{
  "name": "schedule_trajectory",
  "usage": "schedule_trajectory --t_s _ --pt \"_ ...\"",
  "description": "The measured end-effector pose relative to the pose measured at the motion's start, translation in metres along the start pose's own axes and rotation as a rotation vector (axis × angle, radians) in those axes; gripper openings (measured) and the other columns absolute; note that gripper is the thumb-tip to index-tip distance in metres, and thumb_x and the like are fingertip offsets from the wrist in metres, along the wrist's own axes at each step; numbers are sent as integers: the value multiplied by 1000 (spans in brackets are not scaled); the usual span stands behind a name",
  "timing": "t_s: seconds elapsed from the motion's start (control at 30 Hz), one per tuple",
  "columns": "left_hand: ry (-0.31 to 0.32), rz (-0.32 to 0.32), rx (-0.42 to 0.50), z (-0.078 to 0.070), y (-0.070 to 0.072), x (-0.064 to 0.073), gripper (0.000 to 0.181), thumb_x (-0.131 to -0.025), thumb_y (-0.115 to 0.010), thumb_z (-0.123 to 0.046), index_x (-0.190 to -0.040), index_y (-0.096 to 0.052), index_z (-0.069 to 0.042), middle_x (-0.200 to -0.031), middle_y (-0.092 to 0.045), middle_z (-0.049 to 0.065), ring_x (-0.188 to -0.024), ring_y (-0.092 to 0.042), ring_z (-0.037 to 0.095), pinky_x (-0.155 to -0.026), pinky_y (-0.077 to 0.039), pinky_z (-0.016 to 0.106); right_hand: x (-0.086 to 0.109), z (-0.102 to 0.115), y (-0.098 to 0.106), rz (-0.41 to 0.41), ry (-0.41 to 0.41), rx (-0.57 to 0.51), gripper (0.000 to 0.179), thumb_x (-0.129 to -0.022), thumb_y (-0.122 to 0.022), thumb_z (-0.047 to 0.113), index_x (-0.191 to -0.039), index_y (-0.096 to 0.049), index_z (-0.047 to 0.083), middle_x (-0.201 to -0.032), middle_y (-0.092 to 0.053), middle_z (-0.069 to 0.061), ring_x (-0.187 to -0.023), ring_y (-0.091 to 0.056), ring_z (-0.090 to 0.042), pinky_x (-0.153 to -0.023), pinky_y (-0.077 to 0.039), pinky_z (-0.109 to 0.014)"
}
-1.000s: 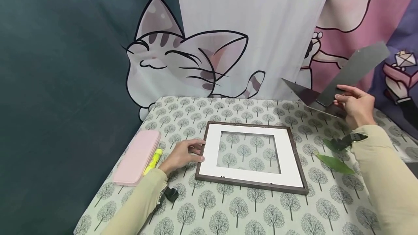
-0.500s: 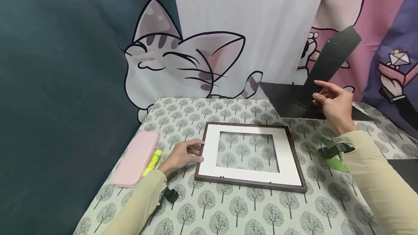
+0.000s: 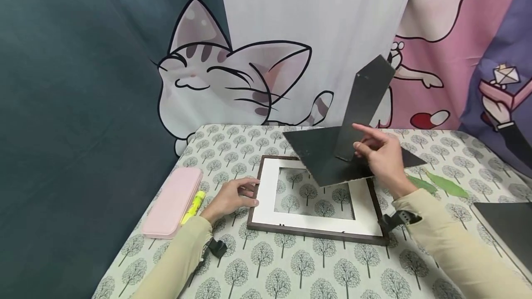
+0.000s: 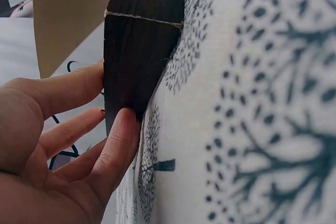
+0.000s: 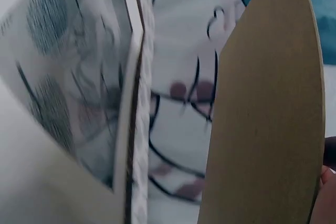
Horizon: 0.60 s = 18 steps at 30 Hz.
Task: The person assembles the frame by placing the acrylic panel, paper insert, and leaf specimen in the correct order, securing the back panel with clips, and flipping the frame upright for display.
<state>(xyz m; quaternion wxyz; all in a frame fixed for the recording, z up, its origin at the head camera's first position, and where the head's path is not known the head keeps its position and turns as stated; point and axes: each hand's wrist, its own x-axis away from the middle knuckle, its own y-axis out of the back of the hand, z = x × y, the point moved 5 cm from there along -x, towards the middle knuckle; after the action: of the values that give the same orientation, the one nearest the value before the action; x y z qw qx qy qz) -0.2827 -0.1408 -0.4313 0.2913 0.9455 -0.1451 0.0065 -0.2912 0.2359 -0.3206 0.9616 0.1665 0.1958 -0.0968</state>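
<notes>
Here, above the frame (image 3: 317, 234), right of centre, a black board (image 3: 317, 156) is pinched by its stand (image 3: 363, 103) in the right hand (image 3: 383, 158); the short left side is touched by the loosely spread left hand (image 3: 232, 198).

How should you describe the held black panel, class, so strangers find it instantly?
On the patterned table lies a frame. Partly hiding it, in the right hand, is the black panel; unlike what shows of the dark slab, it has a raised flap.

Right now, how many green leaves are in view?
2: one leaf by the right sleeve, the other leaf farther right, both on the tablecloth; the sleeve may hide more.
</notes>
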Motion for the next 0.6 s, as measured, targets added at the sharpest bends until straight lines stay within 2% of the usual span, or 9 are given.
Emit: schedule_trajectory --t_s 0.1,0.2,0.27,0.33,0.37,0.43,0.5,0.6 --pt "-19 -28 -43 -2 0 0 59 -75 -86 -15 -130 -66 -19 -121 -70 9 -102 -68 21 -91 -59 39 13 2 -16 2 11 1 46 -88 -70 -3 -132 -67 10 -71 -63 18 -63 -63 3 -52 -50 -15" --pt "-66 -129 -121 -9 4 1 51 -76 -85 -14 -124 -70 -20 -126 -69 9 -105 -67 26 -93 -57 43 27 5 -32 -23 29 -12 44 -88 -70 -4 -129 -68 10 -72 -63 15 -62 -64 2 -53 -51 -15" --pt "-106 -198 -118 -17 6 1 44 -79 -82 -12 -121 -71 -19 -128 -69 9 -106 -67 29 -93 -57 44 35 6 -43 -37 45 -19 43 -87 -71 -5 -128 -70 11 -74 -64 9 -63 -64 1 -57 -54 -15" --pt "-139 -227 -17 -26 5 1 39 -86 -76 -12 -124 -68 -16 -127 -69 10 -109 -67 31 -95 -58 42 40 6 -52 -53 63 -22 42 -87 -71 -4 -126 -71 12 -77 -65 3 -63 -64 1 -60 -55 -15" --pt "-161 -216 72 -31 3 0 39 -91 -72 -11 -129 -64 -13 -127 -68 13 -112 -67 33 -97 -58 42 43 6 -56 -61 68 -23 42 -87 -71 -5 -126 -71 13 -78 -65 -1 -63 -64 1 -61 -56 -15" --pt "-175 -166 276 -40 -2 -3 43 -99 -62 -15 -141 -53 -12 -129 -66 19 -116 -66 35 -97 -59 41 47 5 -62 -73 75 -25 42 -88 -71 -4 -125 -72 15 -80 -64 -6 -64 -63 2 -62 -56 -14" --pt "-158 -108 458 -48 -10 -5 48 -103 -55 -19 -150 -43 -17 -133 -62 23 -118 -66 36 -97 -59 43 51 5 -68 -78 77 -32 43 -88 -71 -5 -125 -72 16 -82 -64 -10 -64 -63 1 -62 -55 -14" --pt "-112 -30 621 -55 -20 -9 57 -103 -55 -18 -156 -33 -27 -140 -56 26 -112 -69 31 -95 -60 42 55 5 -75 -70 86 -32 44 -87 -71 -6 -125 -72 18 -82 -64 -12 -64 -63 1 -62 -54 -13"
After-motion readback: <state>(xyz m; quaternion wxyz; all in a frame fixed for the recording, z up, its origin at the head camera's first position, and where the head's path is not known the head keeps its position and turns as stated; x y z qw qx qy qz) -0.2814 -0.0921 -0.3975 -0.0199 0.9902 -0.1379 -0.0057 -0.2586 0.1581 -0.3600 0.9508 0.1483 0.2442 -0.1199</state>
